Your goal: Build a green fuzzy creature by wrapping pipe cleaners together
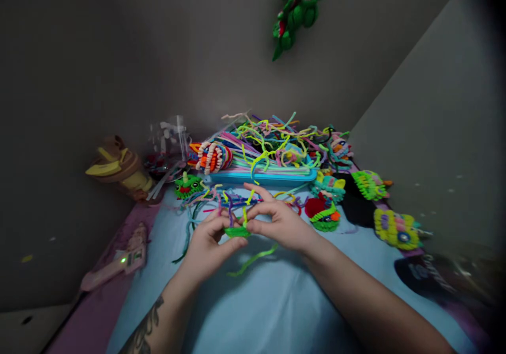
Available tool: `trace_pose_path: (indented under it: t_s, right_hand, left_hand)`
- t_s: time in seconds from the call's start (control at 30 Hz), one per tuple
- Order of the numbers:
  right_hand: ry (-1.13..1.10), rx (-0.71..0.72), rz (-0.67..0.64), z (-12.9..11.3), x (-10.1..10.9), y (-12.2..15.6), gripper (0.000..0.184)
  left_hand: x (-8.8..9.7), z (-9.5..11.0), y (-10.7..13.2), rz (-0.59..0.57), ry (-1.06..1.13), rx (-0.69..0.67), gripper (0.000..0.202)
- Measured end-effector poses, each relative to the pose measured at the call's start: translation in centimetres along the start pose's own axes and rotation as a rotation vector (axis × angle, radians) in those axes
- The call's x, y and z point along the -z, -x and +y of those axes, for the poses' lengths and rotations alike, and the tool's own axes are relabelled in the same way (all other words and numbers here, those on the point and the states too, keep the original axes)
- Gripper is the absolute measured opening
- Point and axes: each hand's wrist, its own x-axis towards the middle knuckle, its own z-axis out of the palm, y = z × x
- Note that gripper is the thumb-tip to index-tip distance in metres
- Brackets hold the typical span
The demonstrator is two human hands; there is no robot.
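Head view: one green fuzzy piece is pinched between both hands, with the left hand and right hand each closed on a side of it. One purple stem and at least one yellow stem can be seen sticking up from it. One lime strand is draped on the counter just nearer than the hands; can't be told if it's attached. Beyond the hands, one blue tray is piled with way too many pipe cleaners to be counted. Two fuzzy figures, one green and one striped, are parked beyond the left hand.
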Motion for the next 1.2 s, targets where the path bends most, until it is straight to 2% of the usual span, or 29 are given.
trace_pose_path:
  t_s: [0.17, 0.3, 0.47, 0.6, 0.7, 0.83, 1.03, 1.1, 1.2]
  right_hand:
    - [0.239, 0.035, 0.094, -0.2, -0.2, 0.2, 0.007]
    - [0.513, 0.156, 0.207, -0.2, -0.6, 0.5, 0.009]
    - [0.783, 0.256, 0.271, -0.2, -1.7, 1.0, 0.013]
    - [0.829, 0.240, 0.293, -0.1, -1.8, 0.9, 0.012]
    - [0.839, 0.229, 0.307, -0.1, -1.4, 0.7, 0.014]
    - [0.770, 0.259, 0.291, -0.4, -1.1, 0.9, 0.010]
    - [0.439, 0.292, 0.237, -1.5, -2.0, 1.7, 0.014]
    - [0.345, 0.273, 0.153, -1.8, -1.7, 1.6, 0.020]
    - [0.060, 0.205, -0.043, -1.9, -0.4, 1.2, 0.045]
  left_hand:
    - [-0.1, -0.2, 0.2, 0.085, -0.192, -0.156, 0.014]
    - [-0.4, 0.2, 0.2, 0.120, -0.323, -0.239, 0.010]
    - [-0.8, 0.3, 0.0, 0.137, -0.317, -0.161, 0.010]
    - [-0.6, 0.1, -0.2, 0.176, -0.223, -0.070, 0.012]
    - [-0.2, 0.1, -0.3, 0.226, -0.176, -0.060, 0.011]
    - [0.0, 0.2, -0.4, 0.247, -0.256, -0.063, 0.016]
    - [-0.2, 0.0, -0.4, 0.226, -0.364, -0.070, 0.018]
    - [-0.1, -0.2, -0.4, 0.224, -0.314, -0.035, 0.020]
    - [0.0, -0.5, -0.5, 0.142, -0.046, 0.088, 0.019]
